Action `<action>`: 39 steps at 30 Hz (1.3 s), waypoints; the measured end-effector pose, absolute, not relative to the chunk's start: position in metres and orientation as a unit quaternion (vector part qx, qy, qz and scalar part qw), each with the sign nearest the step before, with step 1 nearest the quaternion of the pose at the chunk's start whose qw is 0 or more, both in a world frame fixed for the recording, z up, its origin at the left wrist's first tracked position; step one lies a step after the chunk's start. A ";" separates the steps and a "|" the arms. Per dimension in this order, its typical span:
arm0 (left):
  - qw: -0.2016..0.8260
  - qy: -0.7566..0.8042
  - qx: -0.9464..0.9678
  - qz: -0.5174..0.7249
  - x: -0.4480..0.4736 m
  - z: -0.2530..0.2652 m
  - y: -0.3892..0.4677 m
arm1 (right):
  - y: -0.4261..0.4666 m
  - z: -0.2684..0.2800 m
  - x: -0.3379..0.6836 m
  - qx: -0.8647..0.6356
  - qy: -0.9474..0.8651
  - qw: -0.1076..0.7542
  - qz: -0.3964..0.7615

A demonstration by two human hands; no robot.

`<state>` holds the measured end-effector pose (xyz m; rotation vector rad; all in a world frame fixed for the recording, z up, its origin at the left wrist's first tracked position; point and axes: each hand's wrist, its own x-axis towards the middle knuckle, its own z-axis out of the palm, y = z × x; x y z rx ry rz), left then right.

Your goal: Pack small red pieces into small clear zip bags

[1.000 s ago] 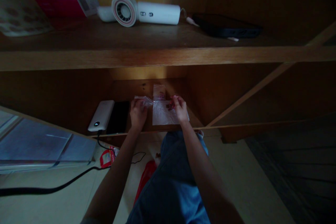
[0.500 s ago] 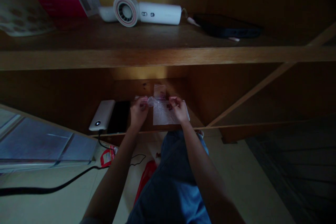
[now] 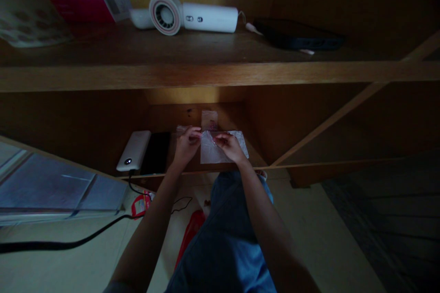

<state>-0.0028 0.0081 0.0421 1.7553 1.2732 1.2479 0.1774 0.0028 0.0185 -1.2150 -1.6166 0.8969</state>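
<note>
Wooden shelf unit [image 3: 213,73], dimly lit, pale light along the back panel; lower shelf [image 3: 228,111] in use by one person, bare-handed.

Left hand [image 3: 185,146]: grip narrow, fingertips pinched on a clear plastic bag [image 3: 207,136], which spans the gap between the two hands. Right hand [image 3: 232,146]: fingers drawn close together at the bag's other side; whether its grip contains anything cannot be told.

Beneath the bag and partly under the right hand: one whitish translucent sheet [image 3: 210,155], lying flat near the shelf's front edge. Directly behind it: one small clear packet [image 3: 209,121], reddish contents, details too small to read.

Left of the left hand: one flat black slab [image 3: 156,153]; just beside it, one white device [image 3: 134,151] with a round lit display, a black cord [image 3: 130,182] at its near end.

Upper shelf, left to right: one spotted cup [image 3: 32,23]; pink-and-white boxes [image 3: 80,2]; one white handheld fan [image 3: 210,17], lying on its side; one dark flat object [image 3: 299,35], phone-like.

Below: the person's blue trousers [image 3: 230,233]; pale floor [image 3: 302,224]; one red object [image 3: 189,234], partly hidden by the trousers.
</note>
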 end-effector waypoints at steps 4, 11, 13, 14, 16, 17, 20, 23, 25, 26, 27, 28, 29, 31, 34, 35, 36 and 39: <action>0.211 0.494 0.726 0.428 -0.002 0.043 0.005 | 0.002 0.020 0.178 -0.492 -0.650 0.441 0.375; 0.052 0.506 0.807 0.299 0.010 0.039 -0.001 | 0.003 0.023 0.178 -0.449 -0.617 0.460 0.454; 0.046 0.508 0.813 0.281 0.014 0.034 0.001 | 0.003 0.023 0.179 -0.447 -0.604 0.458 0.474; 0.047 0.506 0.816 0.276 0.015 0.031 0.001 | 0.003 0.023 0.179 -0.451 -0.597 0.457 0.481; 0.051 0.501 0.819 0.273 0.018 0.027 0.003 | 0.003 0.023 0.182 -0.463 -0.590 0.451 0.483; 0.051 0.500 0.820 0.273 0.019 0.026 0.003 | 0.002 0.023 0.183 -0.470 -0.593 0.447 0.478; 0.042 0.495 0.824 0.273 0.021 0.025 0.005 | 0.001 0.024 0.187 -0.486 -0.615 0.445 0.433; 0.021 0.497 0.823 0.273 0.023 0.025 0.006 | -0.001 0.025 0.187 -0.497 -0.633 0.462 0.373; 0.011 0.500 0.823 0.269 0.024 0.026 0.007 | -0.002 0.025 0.186 -0.501 -0.651 0.458 0.340; 0.009 0.500 0.825 0.266 0.024 0.026 0.007 | -0.002 0.025 0.185 -0.501 -0.665 0.451 0.322; 0.008 0.498 0.827 0.262 0.025 0.027 0.007 | -0.002 0.025 0.184 -0.501 -0.679 0.444 0.302; 0.007 0.495 0.830 0.258 0.025 0.027 0.007 | -0.001 0.025 0.184 -0.501 -0.691 0.438 0.282; 0.007 0.493 0.832 0.254 0.025 0.027 0.008 | -0.001 0.025 0.183 -0.502 -0.700 0.435 0.262; 0.007 0.492 0.834 0.250 0.026 0.026 0.008 | -0.001 0.026 0.182 -0.507 -0.707 0.434 0.235; 0.009 0.494 0.832 0.252 0.027 0.024 0.009 | -0.001 0.027 0.182 -0.508 -0.701 0.445 0.230; 0.010 0.494 0.831 0.255 0.027 0.024 0.009 | -0.001 0.027 0.182 -0.503 -0.698 0.449 0.240; 0.013 0.492 0.832 0.257 0.027 0.023 0.009 | -0.001 0.026 0.182 -0.497 -0.695 0.452 0.255; 0.023 0.482 0.836 0.262 0.027 0.023 0.010 | -0.001 0.024 0.182 -0.482 -0.684 0.459 0.300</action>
